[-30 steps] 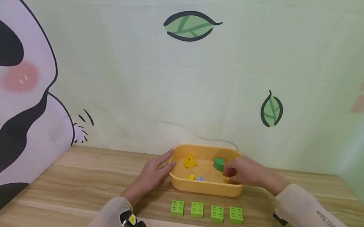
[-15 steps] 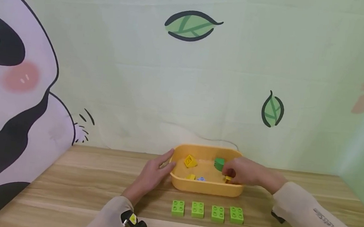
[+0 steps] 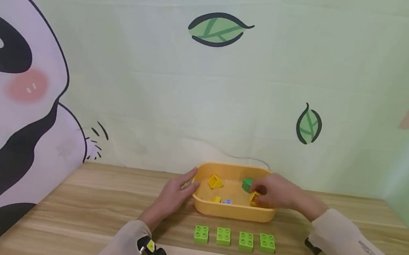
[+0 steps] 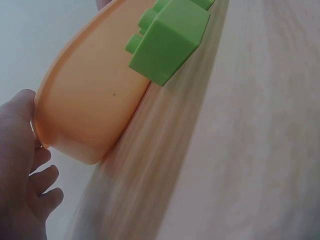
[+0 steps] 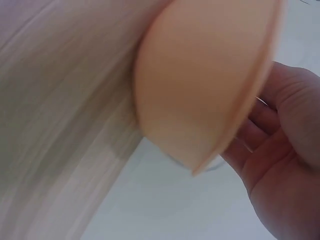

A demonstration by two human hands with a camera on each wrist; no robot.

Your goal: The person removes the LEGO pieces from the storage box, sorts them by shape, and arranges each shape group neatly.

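In the head view, a yellow-orange plastic bin [image 3: 233, 212] stands on the wooden table. My left hand [image 3: 171, 195] holds its left end, thumb over the rim and the other fingers outside. Inside the bin at the right, my right hand [image 3: 277, 192] pinches a yellow toy brick [image 3: 254, 198] between thumb and fingers; part of the brick is hidden by them. A green curved brick [image 3: 246, 184] lies just beyond those fingertips. The right wrist view shows the bin's outer wall [image 5: 200, 75] hiding my fingertips and the brick.
Also in the bin are a yellow wedge-shaped brick [image 3: 215, 181], another yellow piece [image 3: 216, 199] and a blue piece [image 3: 227, 201], both partly behind the front wall. Several lime-green bricks, the leftmost one [image 3: 201, 234] included, form a row before it. A printed cloth [image 3: 155, 98] hangs behind.
The yellow brick in my right fingers has tilted and come up a little, showing more of itself. My left hand stays at the bin's rim. The head view has shifted slightly.
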